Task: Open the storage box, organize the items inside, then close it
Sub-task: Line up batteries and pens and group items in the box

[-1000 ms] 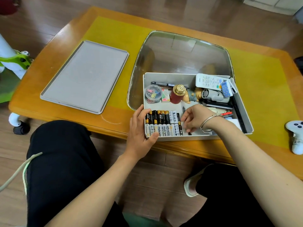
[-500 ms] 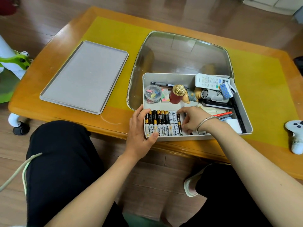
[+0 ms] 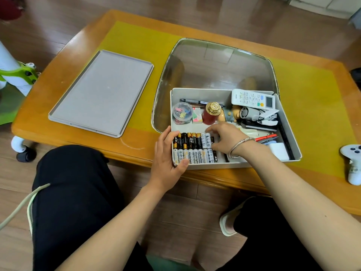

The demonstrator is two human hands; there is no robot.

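Wooden tabletop (image 3: pixel 58 106) w/ yellow mat and a glass inset at centre. Grey lid (image 3: pixel 101 92) lies flat on the tabletop's left part, well apart from the storage box (image 3: pixel 289 137), which sits open at the near edge, partly over the glass. Inside, far side: white remote (image 3: pixel 252 99) leaning on the right corner, black pen (image 3: pixel 192 101) along the back wall, round tub of coloured clips (image 3: pixel 182 112), red bottle w/ gold cap (image 3: pixel 211 114) upright just beside it, small figurine, stapler. Near-left corner: batteries (image 3: pixel 192 148) in two tidy rows, side by side. Red pen (image 3: pixel 266 137) and white eraser (image 3: pixel 279 151) to the right. Left hand (image 3: pixel 168 159) grips the box's near-left corner, thumb on the front rim, fingers up the side wall. Right hand (image 3: pixel 227 138), bracelet on wrist, is inside the box, fingers loosely bent, tips touching the right end of the battery rows, holding nothing. White game controller (image 3: pixel 351 163) at far right of the tabletop
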